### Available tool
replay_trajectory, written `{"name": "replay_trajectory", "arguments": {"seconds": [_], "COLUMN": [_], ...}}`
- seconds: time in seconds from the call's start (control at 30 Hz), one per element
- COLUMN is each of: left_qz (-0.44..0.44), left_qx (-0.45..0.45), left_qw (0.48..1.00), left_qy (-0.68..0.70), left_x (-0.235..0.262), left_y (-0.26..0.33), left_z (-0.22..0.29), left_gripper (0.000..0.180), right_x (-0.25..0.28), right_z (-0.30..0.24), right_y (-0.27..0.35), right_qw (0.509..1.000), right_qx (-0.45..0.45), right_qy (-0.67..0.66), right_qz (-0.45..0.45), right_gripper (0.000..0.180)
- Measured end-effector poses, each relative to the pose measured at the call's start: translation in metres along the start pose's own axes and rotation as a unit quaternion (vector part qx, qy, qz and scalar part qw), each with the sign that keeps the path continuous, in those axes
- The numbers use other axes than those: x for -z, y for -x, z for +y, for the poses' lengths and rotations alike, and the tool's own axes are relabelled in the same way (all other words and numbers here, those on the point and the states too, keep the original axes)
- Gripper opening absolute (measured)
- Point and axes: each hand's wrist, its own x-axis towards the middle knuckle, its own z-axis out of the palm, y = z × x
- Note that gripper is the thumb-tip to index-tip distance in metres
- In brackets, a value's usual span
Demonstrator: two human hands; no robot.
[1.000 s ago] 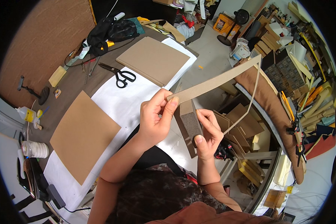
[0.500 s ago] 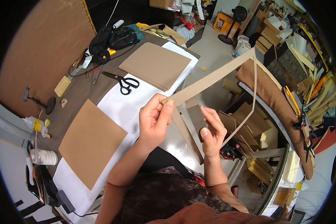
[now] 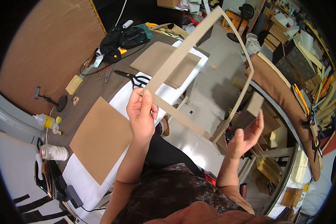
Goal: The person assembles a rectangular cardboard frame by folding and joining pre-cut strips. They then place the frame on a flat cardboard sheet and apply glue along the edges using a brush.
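Observation:
My left hand point(image 3: 141, 115) pinches one corner of a thin beige cardboard frame point(image 3: 171, 63) between thumb and fingers. The four-sided frame is tilted up in the air, its far corner pointing away over the floor. My right hand point(image 3: 244, 140) grips a sanding block point(image 3: 245, 115), a rectangular block with a dark grey face and a lighter end. The block is beside the frame's right-hand side; whether they touch, I cannot tell. A brown board point(image 3: 102, 140) lies on white paper on the table to the left, and a stack of boards point(image 3: 145, 59) lies farther back.
Black scissors point(image 3: 132, 77) lie between the boards. Along the table's left are a thread spool point(image 3: 54, 153), a glue bottle point(image 3: 44, 120) and a small black stand point(image 3: 59, 102). To the right is a curved, brown-padded edge point(image 3: 283, 108), with loose boards beneath it.
The frame has swung up and away, held at the same corner by my left hand. My right hand has moved right with the block, from inside the frame's outline to its outer side.

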Motion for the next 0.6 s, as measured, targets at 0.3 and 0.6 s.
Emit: {"name": "replay_trajectory", "arguments": {"seconds": [0.3, 0.6], "left_qz": [0.076, 0.034], "left_qx": [0.019, 0.029], "left_qw": [0.996, 0.998], "left_qy": [0.053, 0.049], "left_x": [0.029, 0.042], "left_y": [-0.001, -0.013], "left_z": [0.01, -0.001], "left_gripper": [0.02, 0.026], "right_x": [0.03, -0.02], "right_z": [0.028, 0.017], "right_y": [-0.008, -0.015], "right_qw": [0.927, 0.931], "right_qx": [-0.255, -0.205], "right_qy": [-0.273, -0.3], "right_qz": [0.005, -0.026], "right_gripper": [0.081, 0.084]}}
